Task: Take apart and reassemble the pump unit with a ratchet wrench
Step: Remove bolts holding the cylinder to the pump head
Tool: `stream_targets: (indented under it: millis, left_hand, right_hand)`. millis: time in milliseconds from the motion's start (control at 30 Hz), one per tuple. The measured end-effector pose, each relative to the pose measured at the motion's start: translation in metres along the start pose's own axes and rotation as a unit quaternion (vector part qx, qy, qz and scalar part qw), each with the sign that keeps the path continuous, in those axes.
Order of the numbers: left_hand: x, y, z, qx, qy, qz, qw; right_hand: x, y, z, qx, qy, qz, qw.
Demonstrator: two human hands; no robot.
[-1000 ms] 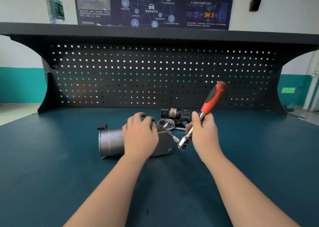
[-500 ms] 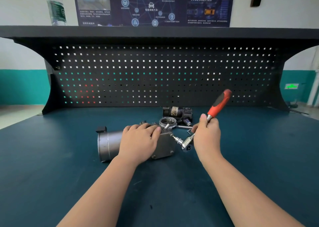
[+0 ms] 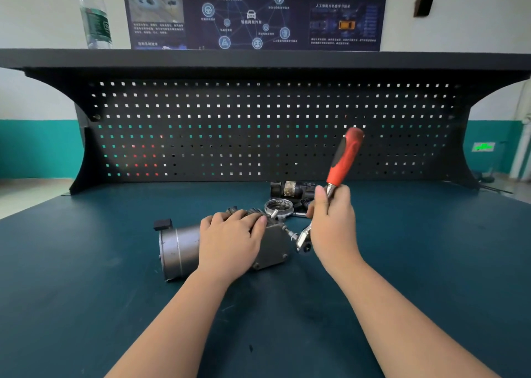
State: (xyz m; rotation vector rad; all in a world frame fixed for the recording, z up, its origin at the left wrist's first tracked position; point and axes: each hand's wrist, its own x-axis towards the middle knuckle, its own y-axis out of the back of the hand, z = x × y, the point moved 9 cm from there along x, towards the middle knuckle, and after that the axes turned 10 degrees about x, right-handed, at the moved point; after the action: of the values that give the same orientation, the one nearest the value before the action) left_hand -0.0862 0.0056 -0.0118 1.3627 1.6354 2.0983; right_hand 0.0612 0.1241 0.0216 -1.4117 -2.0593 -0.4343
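Ratchet wrench [image 3: 343, 162] handle swung upright | right hand [image 3: 333, 222] grips | bench [image 3: 431, 248] open rightward

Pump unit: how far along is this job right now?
Some parts already lie loose behind: a metal ring and a black motor piece. In hand: the left hand presses on the pump unit while the right hand grips the ratchet wrench, its head at a bolt on the end plate. Removal or refitting: cannot tell.
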Motion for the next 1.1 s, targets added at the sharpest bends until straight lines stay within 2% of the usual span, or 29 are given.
stream_targets:
  millis: [167,233,267,333,367,400,433,467,533,567,600,667,733,800,867,933,1000,1100]
  left_hand:
    - [0.000,0.003,0.000,-0.013,0.000,0.004,1.000]
    - [-0.002,0.011,0.001,-0.040,0.003,0.028,0.999]
    - [-0.005,0.021,0.003,-0.098,0.010,0.064,0.993]
    - [-0.017,0.042,0.006,-0.252,0.042,0.139,0.957]
    - [-0.024,0.047,0.007,-0.310,0.080,0.149,0.935]
    - [-0.029,0.042,0.008,-0.375,0.132,0.120,0.910]
    - [-0.033,0.027,0.011,-0.457,0.191,0.054,0.867]
    - [-0.037,0.007,0.020,-0.547,0.246,-0.035,0.799]
    - [-0.049,-0.022,0.055,-0.710,0.310,-0.216,0.595]
    - [-0.052,-0.024,0.070,-0.756,0.310,-0.269,0.510]
    - [-0.052,-0.023,0.078,-0.784,0.301,-0.293,0.458]
    - [-0.051,-0.022,0.084,-0.815,0.293,-0.304,0.397]
    - [-0.053,-0.026,0.088,-0.821,0.300,-0.322,0.363]
    - [-0.055,-0.031,0.092,-0.818,0.297,-0.343,0.352]
    - [-0.052,-0.033,0.094,-0.818,0.275,-0.349,0.366]
    - [-0.047,-0.033,0.094,-0.833,0.250,-0.337,0.361]
    - [-0.045,-0.035,0.093,-0.837,0.243,-0.330,0.363]
    - [-0.047,-0.040,0.090,-0.831,0.262,-0.323,0.369]
  right_hand:
    - [-0.004,-0.010,-0.014,-0.011,0.049,-0.033,0.998]
    - [-0.003,-0.011,-0.015,-0.003,0.052,-0.051,0.997]
    - [-0.003,-0.012,-0.015,-0.004,0.051,-0.061,0.997]
    - [0.000,-0.013,-0.014,-0.006,0.047,-0.073,0.996]
    - [0.001,-0.013,-0.013,-0.003,0.043,-0.078,0.996]
    - [0.002,-0.013,-0.013,0.001,0.039,-0.084,0.996]
    - [0.003,-0.014,-0.012,0.007,0.035,-0.092,0.995]
    - [0.004,-0.014,-0.011,0.013,0.030,-0.101,0.994]
    - [0.005,-0.014,-0.011,0.026,0.023,-0.114,0.993]
    - [0.006,-0.014,-0.011,0.034,0.020,-0.119,0.992]
    - [0.006,-0.015,-0.011,0.042,0.016,-0.125,0.991]
    - [0.007,-0.015,-0.013,0.056,0.010,-0.133,0.989]
    - [0.007,-0.015,-0.017,0.078,0.005,-0.142,0.987]
    - [0.004,-0.022,-0.025,0.075,0.020,-0.179,0.981]
    - [-0.011,-0.042,-0.036,-0.006,0.080,-0.261,0.962]
    - [-0.028,-0.060,-0.043,-0.123,0.158,-0.309,0.930]
    - [-0.028,-0.060,-0.047,-0.147,0.184,-0.285,0.929]
    - [-0.014,-0.042,-0.038,-0.090,0.121,-0.232,0.961]
